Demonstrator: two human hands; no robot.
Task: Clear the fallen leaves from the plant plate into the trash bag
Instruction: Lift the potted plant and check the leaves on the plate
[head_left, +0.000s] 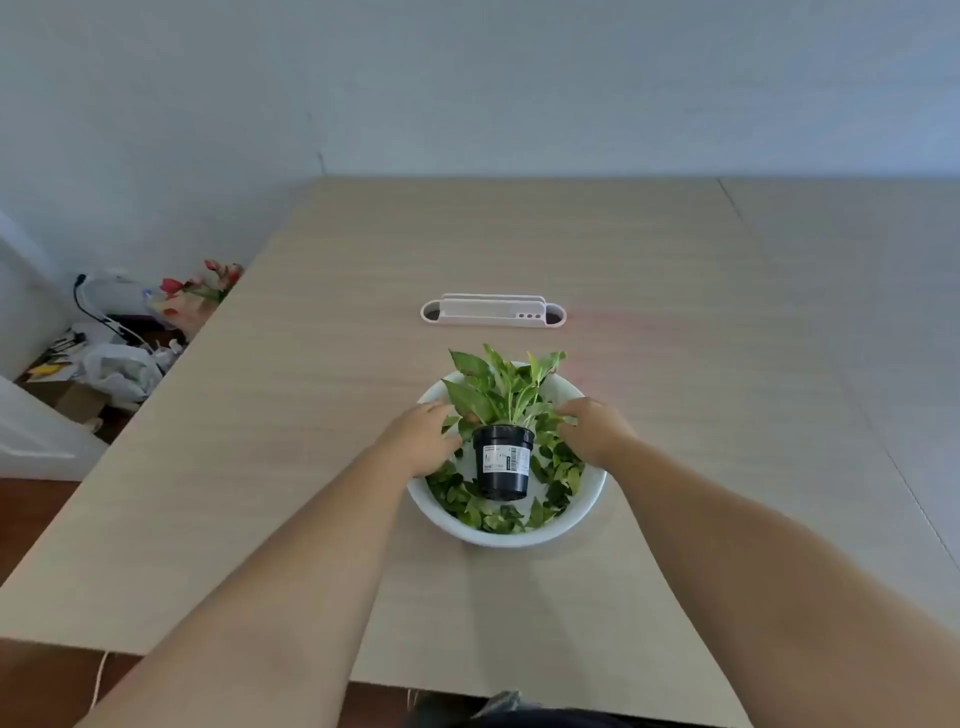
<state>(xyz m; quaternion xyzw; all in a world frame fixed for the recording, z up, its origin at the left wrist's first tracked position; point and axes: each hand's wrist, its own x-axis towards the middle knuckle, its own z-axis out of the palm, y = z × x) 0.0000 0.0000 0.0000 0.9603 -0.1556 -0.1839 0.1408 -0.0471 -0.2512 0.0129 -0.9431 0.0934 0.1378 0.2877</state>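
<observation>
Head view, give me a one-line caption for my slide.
Left hand and right hand reach into the white plate of fallen leaves around a black potted plant.

Can't read the pot label (508, 459), way too small. Both the left hand (422, 440) and right hand (597, 430) have fingertips buried in leaves, so grip's unclear. Floor clutter (111, 353) at left is mush.
</observation>
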